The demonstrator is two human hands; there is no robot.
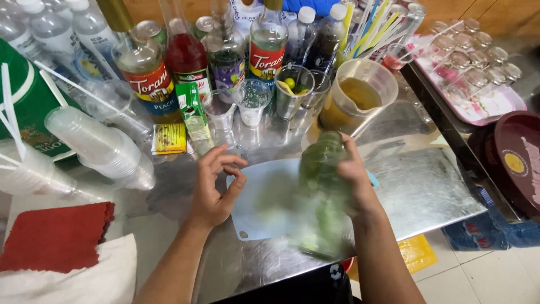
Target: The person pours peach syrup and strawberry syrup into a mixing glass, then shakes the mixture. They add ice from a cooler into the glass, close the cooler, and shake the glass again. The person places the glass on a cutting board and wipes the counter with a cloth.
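My right hand point(353, 181) grips a tall clear cup of green drink point(322, 191), which is blurred by motion above a pale blue cutting board point(256, 211). My left hand point(215, 186) hovers over the board's left edge with fingers curled and apart, holding nothing. Both hands are over a shiny metal counter point(422, 186).
Syrup bottles point(147, 73) and water bottles line the back. A jug of yellow liquid point(360, 95), small glasses point(251, 101), a green carton point(194, 115), stacked plastic cups point(107, 149) and straws crowd the counter. A red cloth point(53, 236) lies left. A pink tray of glasses point(478, 110) stands right.
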